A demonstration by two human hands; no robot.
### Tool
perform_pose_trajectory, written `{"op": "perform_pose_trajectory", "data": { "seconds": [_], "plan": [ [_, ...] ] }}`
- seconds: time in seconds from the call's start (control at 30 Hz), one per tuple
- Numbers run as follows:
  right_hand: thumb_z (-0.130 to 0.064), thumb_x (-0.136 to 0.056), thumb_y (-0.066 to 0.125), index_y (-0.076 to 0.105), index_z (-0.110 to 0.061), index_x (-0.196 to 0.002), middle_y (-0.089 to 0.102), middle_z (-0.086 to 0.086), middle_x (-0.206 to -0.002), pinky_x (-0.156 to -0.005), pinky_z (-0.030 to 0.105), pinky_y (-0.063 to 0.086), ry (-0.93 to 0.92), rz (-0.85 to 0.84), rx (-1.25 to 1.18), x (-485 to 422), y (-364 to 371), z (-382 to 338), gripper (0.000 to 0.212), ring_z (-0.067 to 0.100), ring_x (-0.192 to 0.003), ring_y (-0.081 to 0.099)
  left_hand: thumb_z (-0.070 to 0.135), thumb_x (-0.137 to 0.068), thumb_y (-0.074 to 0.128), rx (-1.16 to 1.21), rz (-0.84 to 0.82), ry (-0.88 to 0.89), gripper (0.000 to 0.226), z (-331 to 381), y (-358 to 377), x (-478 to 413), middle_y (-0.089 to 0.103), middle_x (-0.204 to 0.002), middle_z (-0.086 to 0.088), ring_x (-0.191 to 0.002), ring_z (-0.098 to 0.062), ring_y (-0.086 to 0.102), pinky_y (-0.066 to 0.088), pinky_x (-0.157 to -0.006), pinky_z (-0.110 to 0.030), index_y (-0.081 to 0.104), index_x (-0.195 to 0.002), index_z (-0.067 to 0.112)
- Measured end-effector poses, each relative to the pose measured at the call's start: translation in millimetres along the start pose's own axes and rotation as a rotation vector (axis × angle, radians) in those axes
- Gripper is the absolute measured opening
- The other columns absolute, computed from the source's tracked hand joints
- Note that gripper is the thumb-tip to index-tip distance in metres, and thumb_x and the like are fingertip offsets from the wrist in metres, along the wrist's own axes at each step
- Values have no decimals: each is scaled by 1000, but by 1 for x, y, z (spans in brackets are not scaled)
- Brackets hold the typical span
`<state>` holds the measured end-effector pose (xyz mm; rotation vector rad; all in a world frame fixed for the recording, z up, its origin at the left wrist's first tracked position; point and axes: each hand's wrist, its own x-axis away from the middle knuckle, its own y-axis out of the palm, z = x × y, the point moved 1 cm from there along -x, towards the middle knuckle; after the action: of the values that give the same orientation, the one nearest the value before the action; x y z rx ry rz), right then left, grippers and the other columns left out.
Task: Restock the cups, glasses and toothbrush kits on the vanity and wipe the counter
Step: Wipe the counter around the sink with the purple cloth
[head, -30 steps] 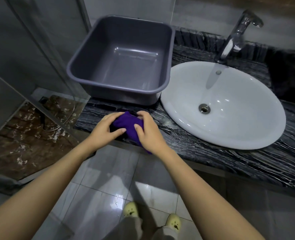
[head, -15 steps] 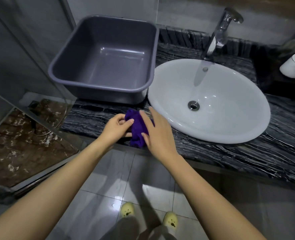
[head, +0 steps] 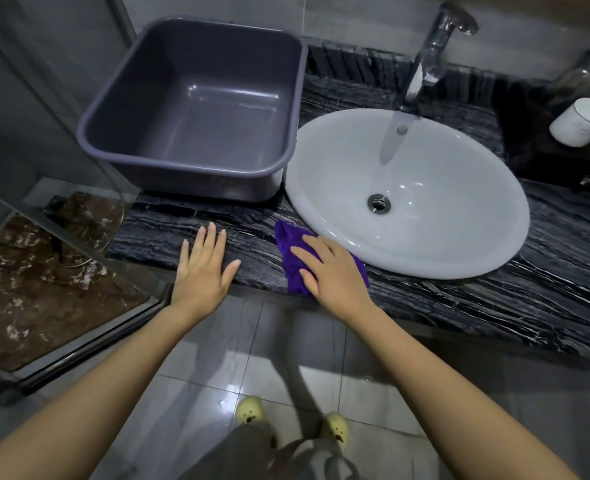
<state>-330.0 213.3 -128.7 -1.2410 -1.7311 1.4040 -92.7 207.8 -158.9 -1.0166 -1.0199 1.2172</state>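
A purple cloth (head: 290,252) lies on the black marble counter (head: 494,306) at the front rim of the white sink (head: 425,237). My right hand (head: 331,271) presses flat on top of the cloth and covers most of it. My left hand (head: 205,268) rests flat on the bare counter to the left, fingers spread, holding nothing. A white cup (head: 581,122) lies on its side at the far right, beside a clear glass (head: 584,77) that is blurred.
A grey plastic tub (head: 196,109) stands on the counter left of the sink. The chrome faucet (head: 435,46) rises behind the basin. A glass shower partition (head: 61,209) borders the counter's left end. A dark tray (head: 563,168) sits at the right.
Both hands were bunched on the cloth. My left hand has let go and moved left onto the counter. My right hand has slid the cloth right, against the sink's rim.
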Motion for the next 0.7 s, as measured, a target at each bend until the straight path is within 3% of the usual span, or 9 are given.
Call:
{"op": "perform_pose_trajectory", "data": {
  "seconds": [0.1, 0.17, 0.27, 0.4, 0.5, 0.7],
  "plan": [
    [-8, -72, 70, 69, -10, -108, 66, 13, -118, -79, 42, 51, 68, 100, -4, 19, -7, 7, 36, 37, -96, 63, 41, -95, 33, 18, 4, 15, 63, 0, 0, 0, 3, -158, -8, -146, -21, -2, -2, -118, -42, 10, -147, 13],
    [-2, -67, 71, 70, -8, -102, 68, 12, -114, -74, 40, 49, 138, 139, -16, 31, -11, 10, 36, 37, -89, 62, 40, -95, 34, 21, 4, 21, 63, 0, 0, 1, 3, -158, -8, -146, -21, -1, -1, -118, -42, 11, -147, 13],
    [0, -72, 68, 69, -6, -105, 67, 11, -114, -79, 43, 51, 129, 196, -72, 48, -19, 19, 33, 36, -91, 59, 39, -95, 36, 21, 24, 25, 63, -1, 1, 0, 6, -158, -9, -146, -21, 1, 0, -117, -43, 13, -146, 12],
    [-8, -82, 62, 62, -13, -120, 59, 7, -128, -92, 38, 41, 158, 273, -91, 79, -30, 45, 38, 27, -108, 50, 42, -96, 33, 8, 41, 24, 61, -1, 3, 0, 8, -157, -9, -145, -21, 3, 1, -117, -44, 15, -146, 12],
    [-16, -85, 63, 61, -16, -122, 55, 9, -133, -93, 42, 40, 205, 206, 29, 90, -25, 55, 38, 31, -114, 49, 46, -92, 27, -2, 40, 30, 65, -2, 4, 0, 10, -157, -10, -145, -22, 4, 2, -117, -44, 16, -146, 11],
    [-20, -88, 57, 58, -17, -124, 56, 10, -129, -92, 46, 41, 228, 142, 14, 83, -12, 50, 36, 29, -111, 46, 46, -89, 24, -6, 57, 30, 68, 0, 4, 2, 12, -156, -11, -145, -24, 6, 3, -117, -45, 18, -146, 10]
  ]
}}
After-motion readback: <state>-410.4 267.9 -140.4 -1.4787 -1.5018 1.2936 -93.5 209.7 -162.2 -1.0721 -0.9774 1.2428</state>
